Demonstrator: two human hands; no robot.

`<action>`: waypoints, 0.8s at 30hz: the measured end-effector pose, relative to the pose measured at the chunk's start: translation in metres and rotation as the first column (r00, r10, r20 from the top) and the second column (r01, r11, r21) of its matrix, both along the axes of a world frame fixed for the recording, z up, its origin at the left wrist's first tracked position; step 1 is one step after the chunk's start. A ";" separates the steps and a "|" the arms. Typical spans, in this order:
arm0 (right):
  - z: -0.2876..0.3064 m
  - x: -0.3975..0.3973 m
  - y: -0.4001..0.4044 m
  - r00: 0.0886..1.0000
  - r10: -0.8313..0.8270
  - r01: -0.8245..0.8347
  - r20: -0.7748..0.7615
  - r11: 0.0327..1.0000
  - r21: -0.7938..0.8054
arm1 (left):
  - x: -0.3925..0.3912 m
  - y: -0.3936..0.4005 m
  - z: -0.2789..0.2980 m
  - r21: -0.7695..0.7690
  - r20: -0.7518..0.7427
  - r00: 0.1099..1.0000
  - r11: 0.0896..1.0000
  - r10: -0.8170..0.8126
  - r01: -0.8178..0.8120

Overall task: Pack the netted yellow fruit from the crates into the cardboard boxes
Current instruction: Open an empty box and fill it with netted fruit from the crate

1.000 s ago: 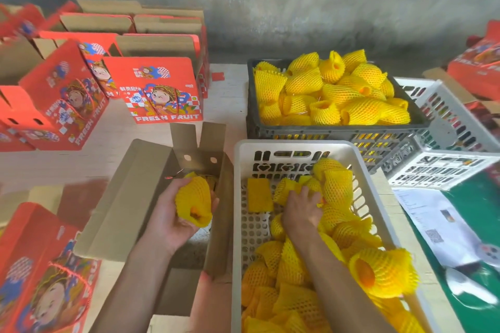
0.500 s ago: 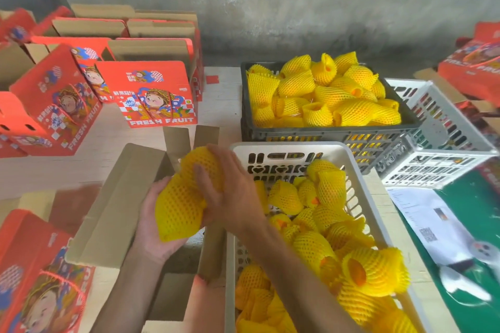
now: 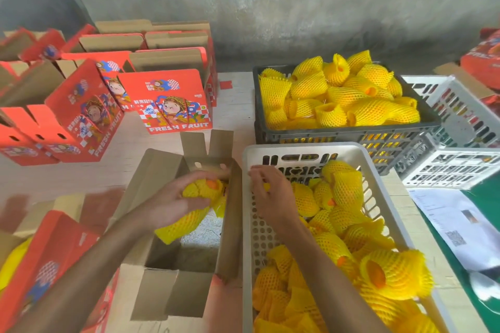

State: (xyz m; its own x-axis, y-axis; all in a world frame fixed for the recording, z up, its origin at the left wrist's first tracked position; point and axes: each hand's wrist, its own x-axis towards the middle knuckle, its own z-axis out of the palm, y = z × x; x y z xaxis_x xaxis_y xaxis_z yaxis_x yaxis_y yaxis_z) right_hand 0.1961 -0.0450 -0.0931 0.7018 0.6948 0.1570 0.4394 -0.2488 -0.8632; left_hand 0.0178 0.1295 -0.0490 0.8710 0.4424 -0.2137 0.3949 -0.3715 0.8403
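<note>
Cardboard flaps are standing open around the open box [image 3: 186,254] at the near left, and the left hand [image 3: 173,204] is reaching down into it, fingers curled over a netted yellow fruit [image 3: 201,188] whose orange skin is showing through the end of its foam sleeve. A second netted fruit [image 3: 178,227] is lying in the box just beneath that hand, on pale shredded padding. Just right of the box, touching its side flap, the white plastic crate [image 3: 251,238] is holding a heap of netted fruit [image 3: 351,238] piled toward its right and near sides. The right hand [image 3: 270,194] is hovering over the crate's far left corner with fingers loosely bent and holding nothing (its fingertips are close to the rim). Printed paper [image 3: 457,227] is lying on a green surface to the right. Farther back, a dark crate [image 3: 349,135] is sitting heaped with more netted fruit [image 3: 341,92], an empty-looking white crate [image 3: 460,149] leaning beside it. Red printed boxes [image 3: 165,101], marked FRESH FRUIT, are standing at the far left against the grey wall [image 3: 270,3].
</note>
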 end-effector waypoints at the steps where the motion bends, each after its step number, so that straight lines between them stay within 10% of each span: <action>1: -0.008 0.004 -0.006 0.997 -0.074 0.074 -0.021 0.997 -0.016 | -0.001 0.005 -0.003 0.288 -0.081 0.994 0.954 -0.068 0.089; 5: -0.031 0.013 -0.027 0.984 -0.174 0.168 -0.025 0.973 -0.156 | 0.004 0.022 -0.018 0.683 -0.534 0.823 0.476 -0.192 0.554; 11: -0.046 0.018 -0.035 0.977 -0.185 0.161 -0.108 0.967 -0.195 | 0.038 0.004 -0.064 0.372 -0.869 0.308 -0.102 -0.386 0.923; 15: -0.047 0.025 -0.040 0.975 -0.204 0.224 0.093 0.901 -0.372 | 0.052 0.009 -0.092 0.246 -0.949 0.136 -0.401 -0.284 0.882; 19: -0.048 0.031 -0.042 0.969 -0.138 0.245 0.203 0.529 -0.812 | 0.045 0.005 -0.130 0.238 -0.970 0.208 -0.328 -0.124 0.914; 24: -0.055 0.030 -0.039 0.997 -0.022 0.077 0.074 0.230 -0.970 | 0.030 -0.012 -0.144 0.463 -0.868 0.466 0.063 -0.168 0.884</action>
State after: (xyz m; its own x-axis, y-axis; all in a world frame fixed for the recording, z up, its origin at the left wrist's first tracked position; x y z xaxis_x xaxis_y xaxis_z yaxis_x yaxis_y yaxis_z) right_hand 0.2260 -0.0842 -0.1477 0.7541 0.2971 -0.5857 0.4154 -0.9065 0.0750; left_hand 0.0480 0.1170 -0.1929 0.8024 0.0916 -0.5897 -0.1638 -0.9164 -0.3652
